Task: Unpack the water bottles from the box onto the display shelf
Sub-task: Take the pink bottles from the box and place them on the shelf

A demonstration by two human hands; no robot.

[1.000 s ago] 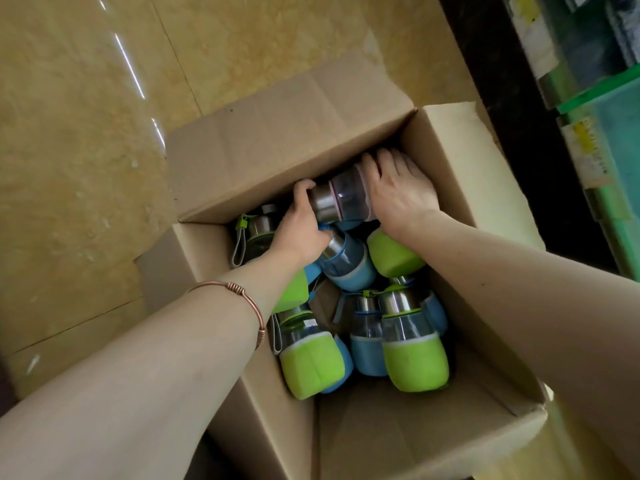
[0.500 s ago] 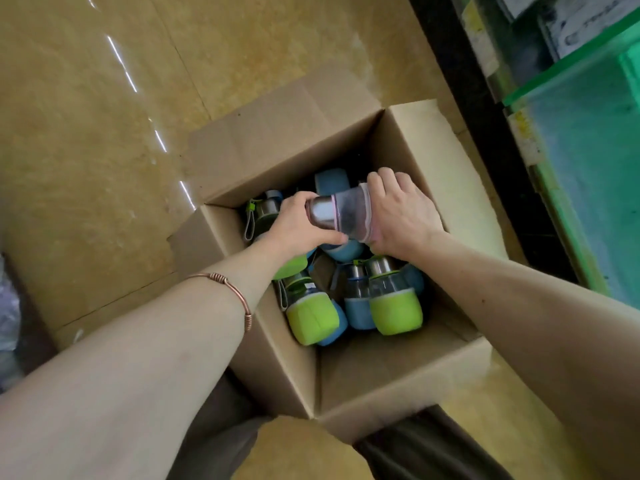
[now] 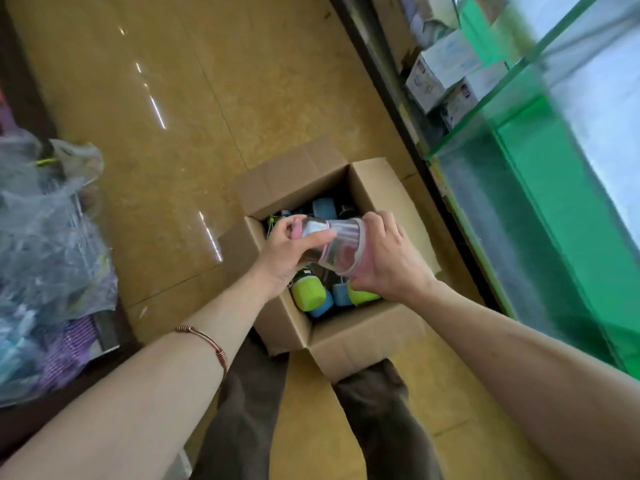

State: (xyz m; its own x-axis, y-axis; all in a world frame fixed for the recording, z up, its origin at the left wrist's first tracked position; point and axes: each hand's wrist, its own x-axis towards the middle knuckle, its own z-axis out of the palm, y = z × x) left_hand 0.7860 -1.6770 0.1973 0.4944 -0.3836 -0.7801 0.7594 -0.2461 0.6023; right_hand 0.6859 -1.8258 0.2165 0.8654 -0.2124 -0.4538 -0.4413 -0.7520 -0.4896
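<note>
An open cardboard box (image 3: 360, 336) stands on the floor between my feet. Several water bottles with green (image 3: 307, 295) and blue (image 3: 325, 207) sleeves lie inside it. Above the box I hold one clear bottle with a pink base (image 3: 341, 249) lying sideways. My left hand (image 3: 289, 251) grips its metal cap end, and my right hand (image 3: 389, 258) grips its pink bottom end. The glass display shelf (image 3: 540, 188) with green edges runs along the right.
Small white boxes (image 3: 445, 69) sit on the lower shelf at upper right. Clear plastic bags (image 3: 45, 237) with goods are piled at the left. Tan tiled floor (image 3: 207, 98) spreads beyond the box. My dark trouser legs (image 3: 381, 410) are below the box.
Both hands have lifted the pink-based bottle up out of the box. My head has risen, so the box looks smaller and the glass shelf and bags have come into view.
</note>
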